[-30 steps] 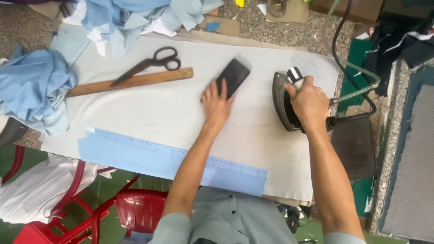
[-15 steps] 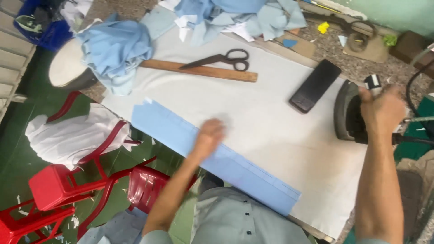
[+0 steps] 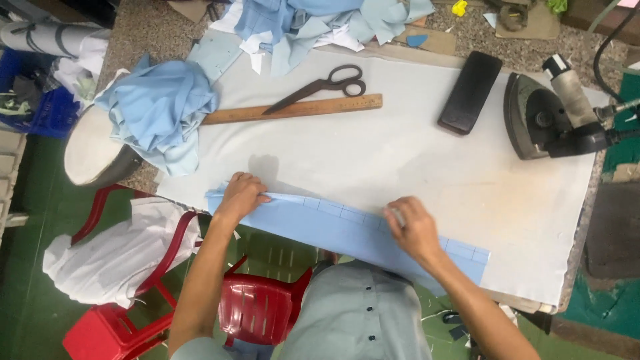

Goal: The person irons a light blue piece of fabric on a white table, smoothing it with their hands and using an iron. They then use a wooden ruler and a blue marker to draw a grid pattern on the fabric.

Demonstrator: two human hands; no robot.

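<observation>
A long light-blue fabric strip (image 3: pixel 333 230) lies along the near edge of the white padded table (image 3: pixel 400 153). My left hand (image 3: pixel 240 195) pinches the strip's left end at its far edge. My right hand (image 3: pixel 413 229) presses down on the strip near its middle, fingers curled over the far edge. A dark iron (image 3: pixel 543 117) rests on its side at the right of the table, with no hand on it.
Black scissors (image 3: pixel 327 85) and a wooden ruler (image 3: pixel 293 110) lie at the far side. A black rectangular block (image 3: pixel 470 92) sits beside the iron. Blue fabric heaps (image 3: pixel 160 110) lie left and far. Red plastic chairs (image 3: pixel 260 310) stand below the table.
My right hand has let go of the iron and come down onto the blue strip. My left hand has moved from the table's middle to the strip's left end.
</observation>
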